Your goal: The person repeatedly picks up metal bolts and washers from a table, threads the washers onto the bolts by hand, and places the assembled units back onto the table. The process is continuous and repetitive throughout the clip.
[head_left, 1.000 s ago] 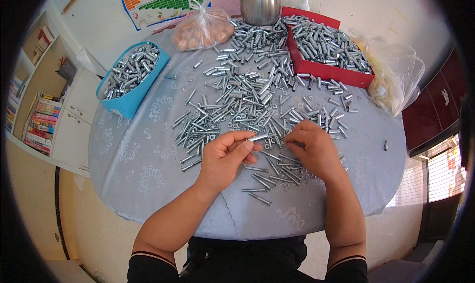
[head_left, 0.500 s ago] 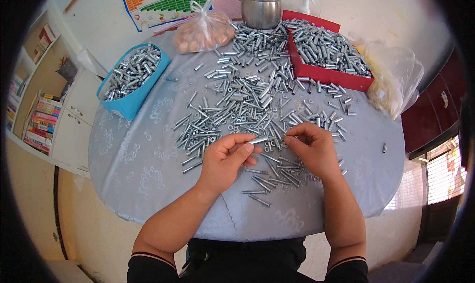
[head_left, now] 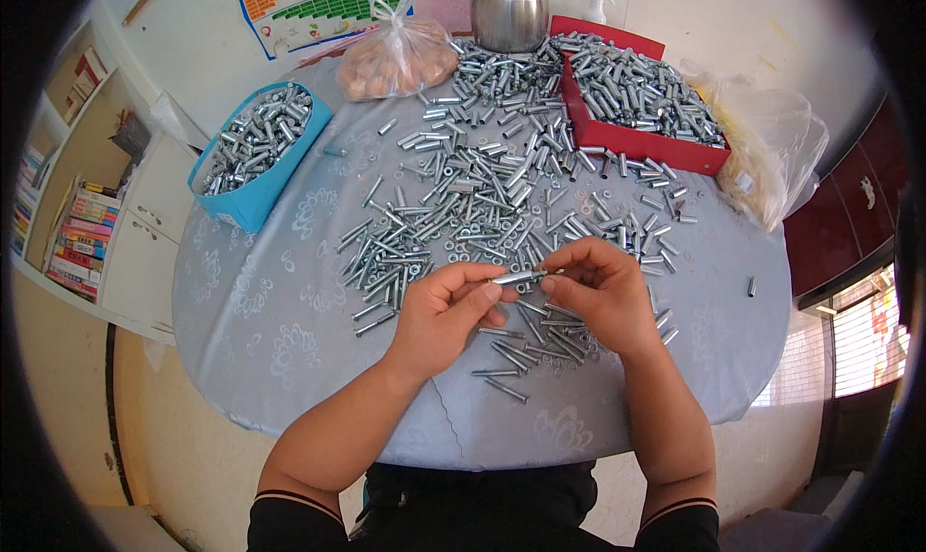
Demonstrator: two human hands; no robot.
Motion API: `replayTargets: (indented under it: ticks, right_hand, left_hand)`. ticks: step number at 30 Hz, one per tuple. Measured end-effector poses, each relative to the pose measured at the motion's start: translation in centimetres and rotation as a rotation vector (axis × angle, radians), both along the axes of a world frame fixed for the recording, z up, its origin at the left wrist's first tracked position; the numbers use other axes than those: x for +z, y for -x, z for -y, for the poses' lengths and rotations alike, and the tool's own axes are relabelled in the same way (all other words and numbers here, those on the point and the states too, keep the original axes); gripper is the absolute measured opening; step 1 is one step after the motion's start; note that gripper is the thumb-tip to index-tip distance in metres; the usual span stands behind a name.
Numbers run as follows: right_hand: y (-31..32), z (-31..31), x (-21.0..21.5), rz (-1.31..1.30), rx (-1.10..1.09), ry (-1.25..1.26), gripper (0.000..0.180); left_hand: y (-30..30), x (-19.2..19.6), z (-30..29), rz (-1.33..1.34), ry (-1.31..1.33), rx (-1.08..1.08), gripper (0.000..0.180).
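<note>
While both hands pinch one bolt (head_left: 516,277), loose bolts (head_left: 482,195) crowd around — red tray (head_left: 637,142) behind.

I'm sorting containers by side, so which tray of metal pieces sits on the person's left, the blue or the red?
The blue tray, at the table's left edge. The red tray sits far right, beyond the right hand.

Head cam, fisheye, looks steeply down, close over round table (head_left: 289,359)
</note>
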State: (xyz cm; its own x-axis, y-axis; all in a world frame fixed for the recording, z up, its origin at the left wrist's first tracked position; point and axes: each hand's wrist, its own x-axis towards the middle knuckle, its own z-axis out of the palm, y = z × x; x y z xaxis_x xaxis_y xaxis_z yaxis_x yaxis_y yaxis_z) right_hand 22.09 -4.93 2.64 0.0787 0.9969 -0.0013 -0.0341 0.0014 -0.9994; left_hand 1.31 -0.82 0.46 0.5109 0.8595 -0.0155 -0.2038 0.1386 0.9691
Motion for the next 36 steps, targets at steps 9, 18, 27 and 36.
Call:
replayTargets:
  ticks: [9, 18, 27, 36]
  right_hand:
    - [-0.4, 0.0, -0.2, -0.021, 0.112, 0.015, 0.021]
    - [-0.6, -1.1, -1.4, 0.878, 0.008, -0.415, 0.014]
    - [0.5, -1.2, -1.2, 1.097, 0.121, -0.43, 0.017]
    - [0.1, -1.2, -0.8, 1.16, 0.192, -0.428, 0.024]
  left_hand:
    - [0.1, 0.2, 0.1, 0.042, -0.011, -0.028, 0.025]
    - [0.2, 0.3, -0.5, 0.073, -0.057, 0.134, 0.023]
    - [0.2, 0.3, -0.5, 0.069, -0.04, 0.128, 0.023]
    - [-0.1, 0.0, -0.4, 0.047, -0.039, 0.122, 0.022]
